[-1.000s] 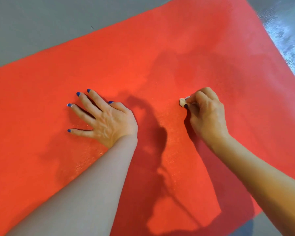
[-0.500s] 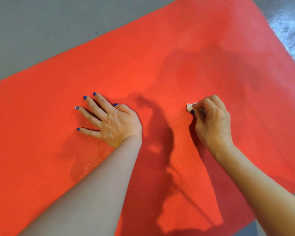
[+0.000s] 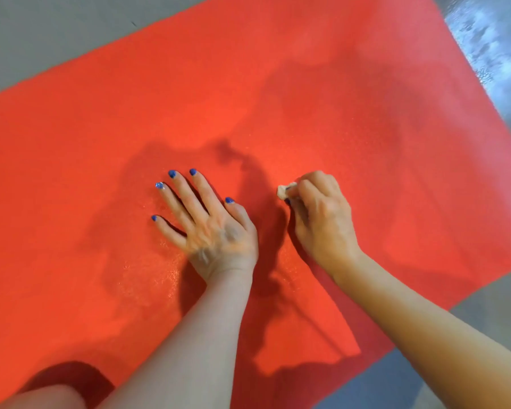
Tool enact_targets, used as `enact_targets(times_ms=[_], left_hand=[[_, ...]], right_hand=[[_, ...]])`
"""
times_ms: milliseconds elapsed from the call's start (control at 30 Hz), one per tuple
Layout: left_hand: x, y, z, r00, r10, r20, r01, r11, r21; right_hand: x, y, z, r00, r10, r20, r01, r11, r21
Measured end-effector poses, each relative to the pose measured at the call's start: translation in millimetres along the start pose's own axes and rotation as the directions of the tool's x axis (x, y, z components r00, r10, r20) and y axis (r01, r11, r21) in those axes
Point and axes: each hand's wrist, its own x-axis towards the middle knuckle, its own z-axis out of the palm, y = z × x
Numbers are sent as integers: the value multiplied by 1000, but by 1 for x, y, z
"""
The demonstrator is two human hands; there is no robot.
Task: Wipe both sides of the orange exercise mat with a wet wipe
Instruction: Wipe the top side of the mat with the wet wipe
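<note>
Orange mat (image 3: 307,84) mid-wipe: flat left hand (image 3: 216,228) pins it, right hand (image 3: 322,219) pinches balled wipe (image 3: 284,191), so overlap strokes toward the edges.

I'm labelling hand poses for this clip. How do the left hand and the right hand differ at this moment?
The left hand lies flat on the orange mat with fingers straight and spread; the right hand is curled. The left hand holds nothing, while the right hand pinches a small wadded wet wipe that pokes out past its fingertips. Both rest on the mat, side by side, not touching each other.
</note>
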Motion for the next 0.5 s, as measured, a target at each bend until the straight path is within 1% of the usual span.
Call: enact_targets(times_ms=[33,67,100,167,233,300,400,500], left_hand=[[-1,1,0,1000,3,2,-3,1000,-7],[-1,1,0,1000,7,-4,-7,1000,-12],[0,1,0,1000,9,-12,-9,1000,-13],[2,1,1,1000,8,-12,-8,1000,-9],[1,1,-1,1000,2,-4,-3,1000,-11],[1,1,-2,1000,5,2,-5,1000,-14],[2,2,-1,1000,1,-3,-1,1000,-13],[2,2,-2,1000,-7,-3,7,1000,-16]], right_hand=[[-5,2,-3,996,-74,52,73,997,5],[-2,10,-8,991,-111,77,111,994,3],[3,21,-13,993,-96,65,97,995,-10],[19,38,-21,999,41,-32,-43,998,-45],[25,43,-22,982,157,-104,-163,985,-55],[20,34,-16,976,175,-130,-184,981,-59],[-4,12,-9,992,95,-79,-97,995,-19],[-35,-6,-7,996,-60,64,59,998,20]])
